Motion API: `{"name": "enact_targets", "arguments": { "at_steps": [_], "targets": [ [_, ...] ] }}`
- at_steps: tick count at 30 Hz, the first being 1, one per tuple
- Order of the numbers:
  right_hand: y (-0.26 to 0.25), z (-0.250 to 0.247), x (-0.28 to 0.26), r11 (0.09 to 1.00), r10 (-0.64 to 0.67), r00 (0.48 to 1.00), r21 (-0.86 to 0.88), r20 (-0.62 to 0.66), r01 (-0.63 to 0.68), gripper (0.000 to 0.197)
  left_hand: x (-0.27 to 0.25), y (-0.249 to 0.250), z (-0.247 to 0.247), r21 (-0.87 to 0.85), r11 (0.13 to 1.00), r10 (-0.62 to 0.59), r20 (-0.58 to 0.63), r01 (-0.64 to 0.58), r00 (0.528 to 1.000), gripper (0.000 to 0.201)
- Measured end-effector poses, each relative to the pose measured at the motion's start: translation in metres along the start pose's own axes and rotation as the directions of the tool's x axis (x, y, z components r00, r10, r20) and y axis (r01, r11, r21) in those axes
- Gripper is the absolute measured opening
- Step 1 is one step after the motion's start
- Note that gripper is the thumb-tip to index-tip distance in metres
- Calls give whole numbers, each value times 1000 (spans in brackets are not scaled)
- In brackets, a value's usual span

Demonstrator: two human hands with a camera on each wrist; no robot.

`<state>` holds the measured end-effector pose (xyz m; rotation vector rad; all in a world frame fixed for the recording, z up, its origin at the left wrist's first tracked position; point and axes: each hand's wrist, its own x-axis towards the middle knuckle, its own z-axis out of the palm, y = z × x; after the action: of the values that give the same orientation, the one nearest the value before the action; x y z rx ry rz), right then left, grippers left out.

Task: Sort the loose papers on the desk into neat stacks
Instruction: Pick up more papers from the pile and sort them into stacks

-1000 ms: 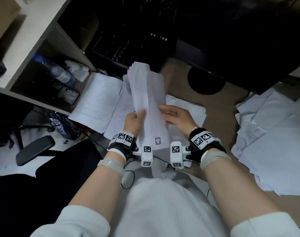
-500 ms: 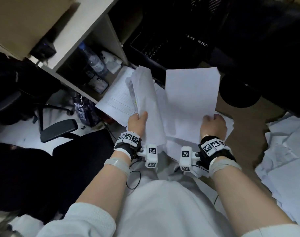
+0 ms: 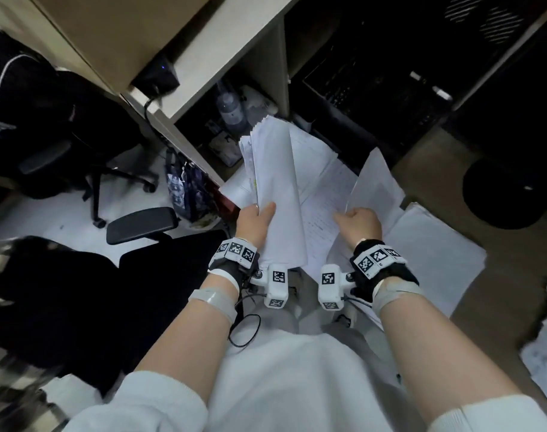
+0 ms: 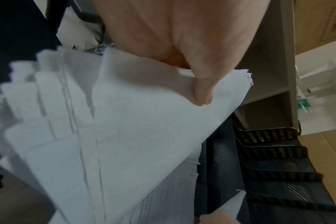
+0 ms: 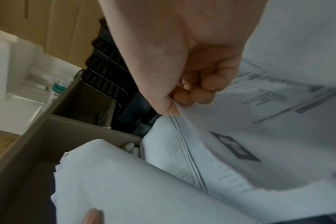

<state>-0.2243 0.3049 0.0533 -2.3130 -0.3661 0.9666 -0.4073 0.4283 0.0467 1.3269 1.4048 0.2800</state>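
My left hand (image 3: 256,217) grips a thick sheaf of white papers (image 3: 276,188) that stands up off the desk; the thumb (image 4: 202,92) presses on its top sheet (image 4: 144,128). My right hand (image 3: 357,221) pinches a single printed sheet (image 3: 373,185) by its lower edge, lifted and tilted to the right of the sheaf. In the right wrist view the curled fingers (image 5: 197,92) hold that sheet (image 5: 278,106) above printed pages (image 5: 175,151). More printed pages (image 3: 325,207) lie on the desk between my hands.
A flat paper stack (image 3: 434,254) lies right of my right hand, and loose crumpled sheets (image 3: 543,347) at the far right. A shelf unit (image 3: 203,67) with a water bottle (image 3: 230,112) stands behind. Black letter trays (image 4: 274,151) sit at the back. An office chair (image 3: 141,222) is left.
My right hand has drawn one sheet off the sheaf, carried it right and tilted it edge-on. The left hand still holds the sheaf. The head view has swung left.
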Motion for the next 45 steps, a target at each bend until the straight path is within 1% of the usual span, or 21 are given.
{"name": "enact_targets", "arguments": {
  "at_steps": [3,6,10,12,14,16,18,21,23,25,28,29,31,34,37,38,40,41,42,43,45],
  "targets": [
    [-5,27,5,999,52,998,-3,43,-52,25,8,-10,-22,13,1000,-22,3,22,1000,58],
    [-4,47,13,992,123,992,35,36,-124,26,16,-18,-33,1,1000,-23,11,23,1000,50],
    [-8,63,22,968,210,977,133,30,-212,25,27,-25,-43,-6,1000,-18,27,18,999,57],
    [-13,68,28,953,248,968,169,41,-251,32,32,-26,-47,0,1000,-10,48,10,999,66],
    [-13,74,36,921,297,951,236,86,-309,33,37,-29,-50,3,1000,-3,60,2,998,70],
    [-13,78,41,889,301,941,312,154,-336,32,42,-34,-51,-2,1000,-14,68,14,998,71],
    [-15,78,41,908,262,949,287,176,-304,44,45,-34,-50,4,1000,-23,72,23,997,74],
    [-9,71,41,937,217,967,248,132,-245,54,49,-32,-43,-5,1000,-8,94,9,995,76],
    [4,62,44,952,228,972,199,48,-233,52,51,-27,-34,-1,1000,-9,117,9,993,76],
    [19,49,44,951,299,952,102,-64,-291,42,50,-19,-22,14,1000,-9,139,7,990,71],
    [49,29,41,891,422,885,-93,-196,-445,66,46,-7,-2,19,1000,-1,176,-3,984,56],
    [59,26,41,877,454,873,-82,-179,-473,73,46,-6,4,20,1000,2,187,-6,982,50],
    [75,26,39,878,474,876,-28,-90,-478,81,44,-7,13,40,999,-4,206,-5,979,41],
    [84,36,32,909,401,915,-146,45,-391,80,41,-9,22,84,996,-13,201,-4,979,36],
    [78,44,26,919,384,916,-145,120,-366,100,37,-10,26,122,992,-18,191,-5,981,37],
    [76,46,25,917,397,906,-117,148,-382,98,35,-9,27,123,992,-24,196,0,980,38],
    [71,46,23,903,425,880,-37,210,-428,72,32,-6,28,102,995,-35,209,14,977,40],
    [69,45,24,909,412,877,-45,247,-414,59,30,-4,29,96,995,-33,212,13,977,39],
    [67,42,24,908,409,874,-22,262,-419,53,27,1,30,97,995,-26,221,5,975,37],
    [63,37,21,915,387,883,9,266,-404,52,25,4,31,95,995,-20,229,-2,973,38],
    [55,27,15,935,304,937,134,173,-328,53,25,6,34,116,993,-16,241,-12,970,49]
  ]
}}
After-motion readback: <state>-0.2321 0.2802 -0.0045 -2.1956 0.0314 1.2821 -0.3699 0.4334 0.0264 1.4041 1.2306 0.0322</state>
